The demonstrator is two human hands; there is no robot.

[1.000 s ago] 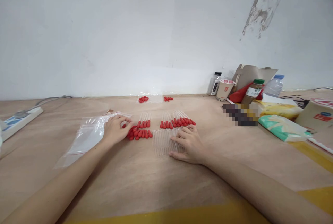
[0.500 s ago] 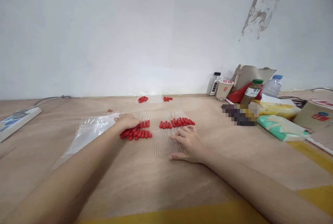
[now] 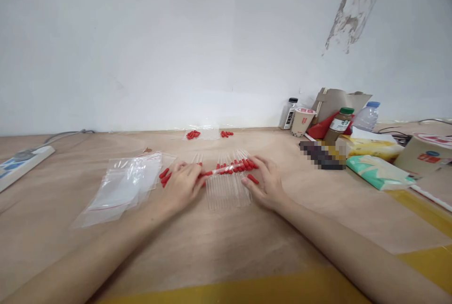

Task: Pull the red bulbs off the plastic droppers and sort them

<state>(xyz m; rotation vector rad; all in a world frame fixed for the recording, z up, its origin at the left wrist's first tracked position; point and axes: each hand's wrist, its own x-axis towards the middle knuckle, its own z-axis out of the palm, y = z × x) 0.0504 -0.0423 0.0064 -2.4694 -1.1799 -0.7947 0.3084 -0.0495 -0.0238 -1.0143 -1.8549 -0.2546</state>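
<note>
My left hand (image 3: 184, 184) is curled, knuckles up, over a pile of loose red rubber bulbs (image 3: 164, 175). It grips a clear glass dropper tube (image 3: 226, 169) that lies crosswise toward my right hand (image 3: 267, 182). The right hand's fingers are bent, and a single red bulb (image 3: 252, 179) sits at their tips. Between the hands lies a row of bare glass tubes (image 3: 226, 192). Just behind it is a row of droppers with red bulbs fitted (image 3: 237, 166), partly hidden by my right fingers.
Clear zip bags (image 3: 123, 186) lie left of my left hand. A power strip (image 3: 21, 162) is at the far left. Two small heaps of red bulbs (image 3: 193, 134) sit by the wall. Right side: paper cup (image 3: 300, 122), bottles (image 3: 339, 125), tissue pack (image 3: 378, 172), cardboard box (image 3: 428, 153).
My left hand moved right from the zip bags over the bulb pile and now holds a tube crosswise. My right hand slid forward off the bare tubes to the dropper row.
</note>
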